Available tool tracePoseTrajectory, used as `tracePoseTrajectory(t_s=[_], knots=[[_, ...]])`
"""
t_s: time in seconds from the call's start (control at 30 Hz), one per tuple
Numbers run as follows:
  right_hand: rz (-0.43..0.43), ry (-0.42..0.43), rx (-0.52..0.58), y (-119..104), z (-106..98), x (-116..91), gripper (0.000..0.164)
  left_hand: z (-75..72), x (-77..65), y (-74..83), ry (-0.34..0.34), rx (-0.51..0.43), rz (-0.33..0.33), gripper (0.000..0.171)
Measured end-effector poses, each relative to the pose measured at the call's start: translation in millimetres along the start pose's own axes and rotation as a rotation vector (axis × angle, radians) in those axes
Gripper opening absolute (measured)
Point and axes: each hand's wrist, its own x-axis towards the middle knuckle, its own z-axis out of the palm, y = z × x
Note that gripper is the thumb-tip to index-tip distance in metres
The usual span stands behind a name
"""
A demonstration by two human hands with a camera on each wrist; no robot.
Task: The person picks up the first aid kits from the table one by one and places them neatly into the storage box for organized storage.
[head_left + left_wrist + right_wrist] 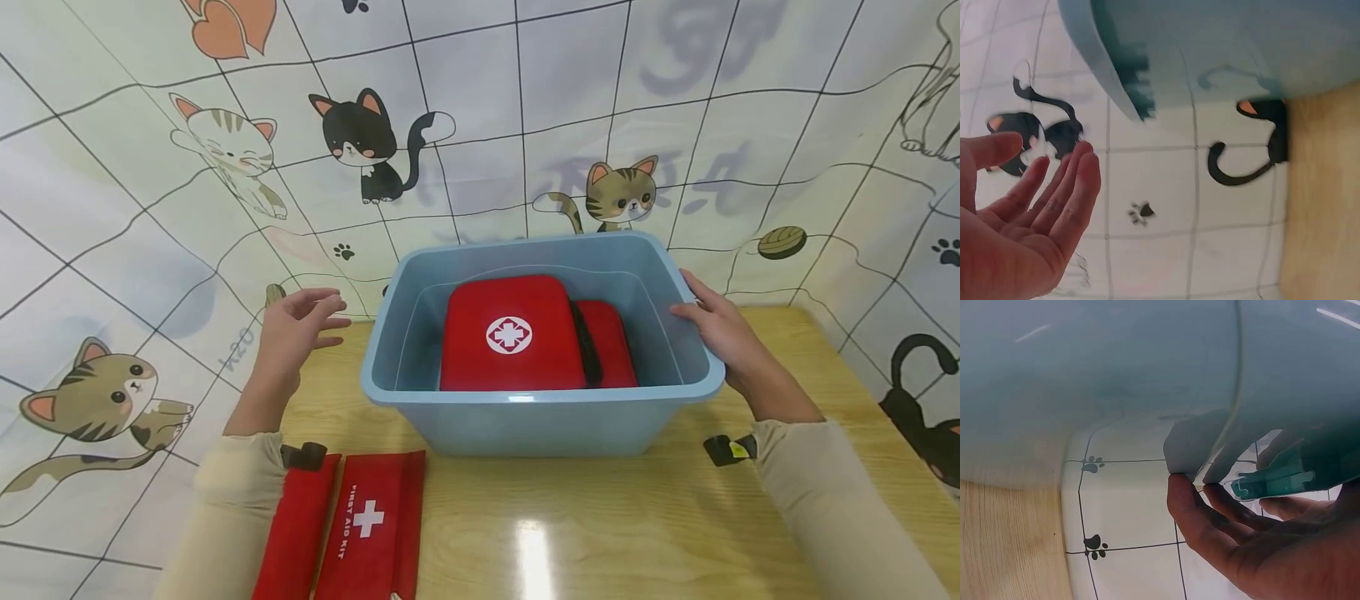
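A light blue plastic bin stands on the wooden table, seen in the head view. Inside it lie a red first aid case with a white cross emblem and, to its right, a second red case. My right hand grips the bin's right rim, thumb over the edge; in the right wrist view the fingers reach along the outer wall. Left of the bin, my left hand is raised in the air with nothing in it, its fingers loosely bent and apart from the bin.
Two flat red pouches lie at the table's front left: a first aid kit pouch with a white cross, and another pouch partly behind the left sleeve. A cat-patterned tiled sheet covers the walls behind and beside the wooden table.
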Motion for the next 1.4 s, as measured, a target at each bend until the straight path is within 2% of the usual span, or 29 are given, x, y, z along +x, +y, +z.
tracePoseTrajectory(t_s=[0.27,0.47,0.67,0.87,1.1,1.4], knots=[[0.010,0.004,0.010,-0.6,-1.0,-1.2,0.064,-29.2,3.6,-49.6,-0.137,0.077,-0.131,0.058],[0.009,-0.004,0.011,-0.6,0.3,-0.7,0.065,-46.3,-3.8,-87.2,-0.238,0.105,-0.217,0.063],[-0.002,0.002,0.008,-1.3,1.7,-1.0,0.065,-63.1,-12.2,-124.0,-0.339,0.170,-0.272,0.065],[-0.008,0.010,0.009,-1.2,2.0,-2.1,0.065,-76.0,-22.7,-154.0,-0.380,0.243,-0.338,0.061],[-0.017,0.005,0.025,0.2,1.0,-3.2,0.065,-86.4,-29.2,-178.4,-0.398,0.254,-0.413,0.066],[-0.009,0.011,0.010,0.5,1.3,-2.0,0.065,-91.3,-33.1,-188.5,-0.393,0.375,-0.451,0.068]])
